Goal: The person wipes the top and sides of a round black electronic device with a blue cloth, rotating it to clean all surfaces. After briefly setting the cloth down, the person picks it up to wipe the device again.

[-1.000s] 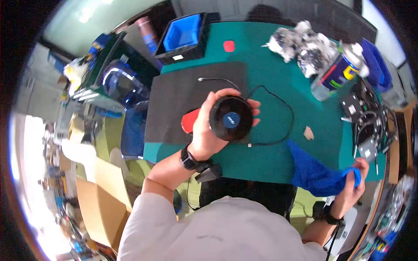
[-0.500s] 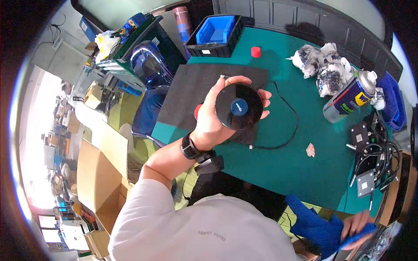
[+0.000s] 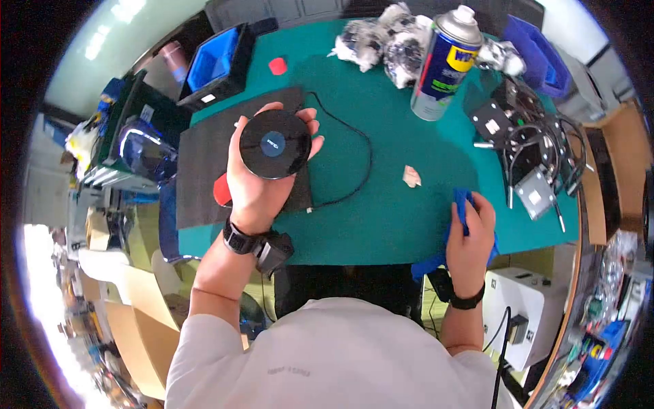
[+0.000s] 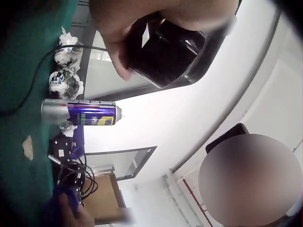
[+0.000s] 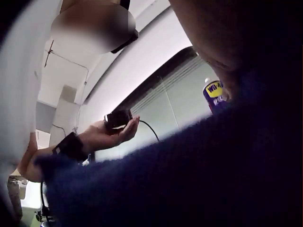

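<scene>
A round black device (image 3: 275, 144) with a blue centre label rests in my left hand (image 3: 257, 194), its thumb and fingers curled round the edge, above a dark mat (image 3: 197, 160). In the left wrist view the device (image 4: 168, 54) shows glossy and dark between the fingers. At the table's front right, my right hand (image 3: 471, 242) pinches a blue cloth (image 3: 462, 204) that hangs over the edge. The cloth (image 5: 189, 175) fills much of the right wrist view. A black cable (image 3: 368, 143) curves right of the device.
A spray can (image 3: 446, 65) stands at the back, beside wrapped bundles (image 3: 361, 44). Metal parts with cables (image 3: 535, 191) lie at the right. A beige scrap (image 3: 411, 176), a red cap (image 3: 278, 66), a red object (image 3: 222, 191) and a black bin (image 3: 238, 71) are also there.
My right hand has moved up and inward with the cloth, from low at the right to the table's front edge. My left hand still holds the device. The head view has shifted.
</scene>
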The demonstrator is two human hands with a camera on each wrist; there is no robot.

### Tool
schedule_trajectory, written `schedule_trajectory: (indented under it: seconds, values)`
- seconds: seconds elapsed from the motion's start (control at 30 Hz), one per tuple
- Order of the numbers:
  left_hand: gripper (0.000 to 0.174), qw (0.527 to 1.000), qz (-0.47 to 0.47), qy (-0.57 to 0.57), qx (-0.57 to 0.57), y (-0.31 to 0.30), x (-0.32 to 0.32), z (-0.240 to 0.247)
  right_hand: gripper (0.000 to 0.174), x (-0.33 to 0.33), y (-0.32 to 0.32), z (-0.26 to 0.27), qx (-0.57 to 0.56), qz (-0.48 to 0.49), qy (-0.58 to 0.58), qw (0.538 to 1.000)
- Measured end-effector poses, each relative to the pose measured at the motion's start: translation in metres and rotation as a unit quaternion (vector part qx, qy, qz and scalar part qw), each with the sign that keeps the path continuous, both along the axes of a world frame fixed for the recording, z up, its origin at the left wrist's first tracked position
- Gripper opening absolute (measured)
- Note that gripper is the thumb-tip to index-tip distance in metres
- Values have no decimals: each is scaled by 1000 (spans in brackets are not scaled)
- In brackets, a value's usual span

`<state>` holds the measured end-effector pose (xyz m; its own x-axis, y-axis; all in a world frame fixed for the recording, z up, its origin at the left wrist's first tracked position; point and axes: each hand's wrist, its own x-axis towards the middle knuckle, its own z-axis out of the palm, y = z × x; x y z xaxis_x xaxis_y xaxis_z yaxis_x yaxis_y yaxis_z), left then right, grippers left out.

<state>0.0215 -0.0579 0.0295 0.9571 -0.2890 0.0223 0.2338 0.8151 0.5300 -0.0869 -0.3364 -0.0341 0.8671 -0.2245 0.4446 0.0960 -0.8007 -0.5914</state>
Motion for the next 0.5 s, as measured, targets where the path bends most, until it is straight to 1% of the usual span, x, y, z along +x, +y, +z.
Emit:
schedule_trajectory:
  seconds: [0.03,0.07,0.13,0.2,0.27,0.33,0.5]
  values:
    - [45,1000,8,5,8,-1,2,-2,20,2,3,1,-3,-9,2,1000]
    - [41,1000,19,9,17,0,4,-4,22,4,7,2,-18,5,-1,1000]
    - [42,1000,15,-1,19,0,7,-9,25,5,14,4,-36,19,-4,999]
    - [42,1000,2,-11,-1,2,9,-12,29,4,21,4,-93,22,31,995]
    - [43,1000,4,10,-4,5,8,-10,29,2,26,5,-110,24,37,993]
    - [44,999,17,-16,24,8,8,-12,29,2,30,5,-126,24,49,990]
    - [45,1000,25,11,2,17,10,-14,25,5,37,5,-142,23,68,987]
